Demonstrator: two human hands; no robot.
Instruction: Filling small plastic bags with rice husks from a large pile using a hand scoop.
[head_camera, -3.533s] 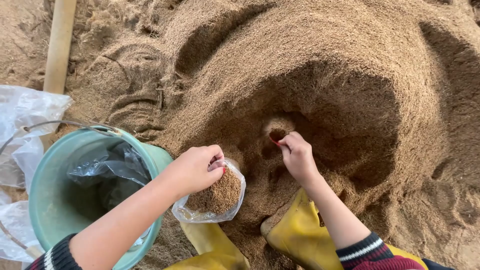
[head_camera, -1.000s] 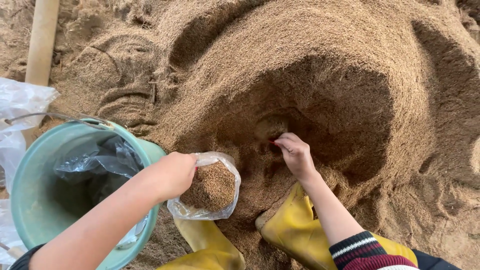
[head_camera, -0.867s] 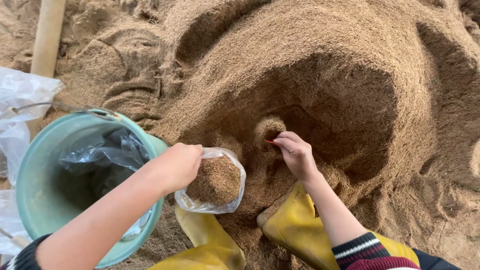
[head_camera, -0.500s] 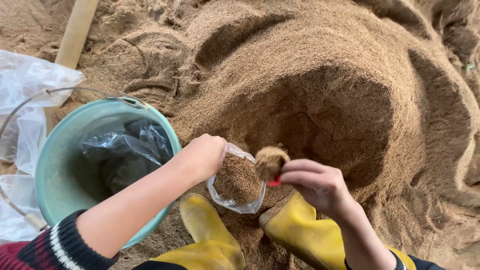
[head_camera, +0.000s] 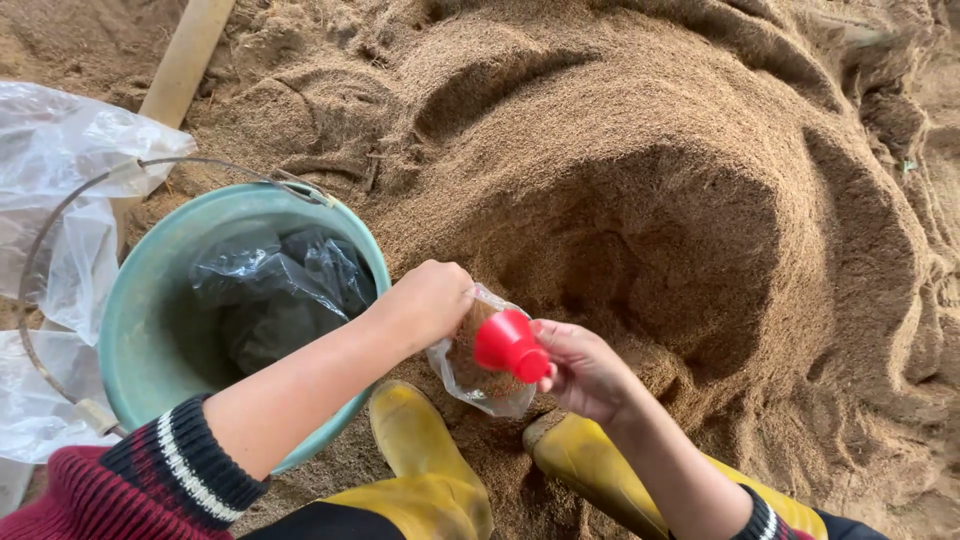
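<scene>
Two hands meet just right of the green bucket (head_camera: 150, 330). Left hand (head_camera: 432, 300) pinches the rim of a clear plastic bag (head_camera: 478, 375) partly filled with sawdust; right hand (head_camera: 585, 370) grips a small red cup (head_camera: 510, 345), tipped over the bag's mouth, above yellow boots (head_camera: 430, 470).

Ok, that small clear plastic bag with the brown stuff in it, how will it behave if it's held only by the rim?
The clear bag is thin film, so it will likely sag and fold. Its brown granular fill probably pulls the bottom down and shifts when tilted. The left hand pinches one side of the rim while the right hand tips the red cup over it, so the mouth may collapse.
</scene>
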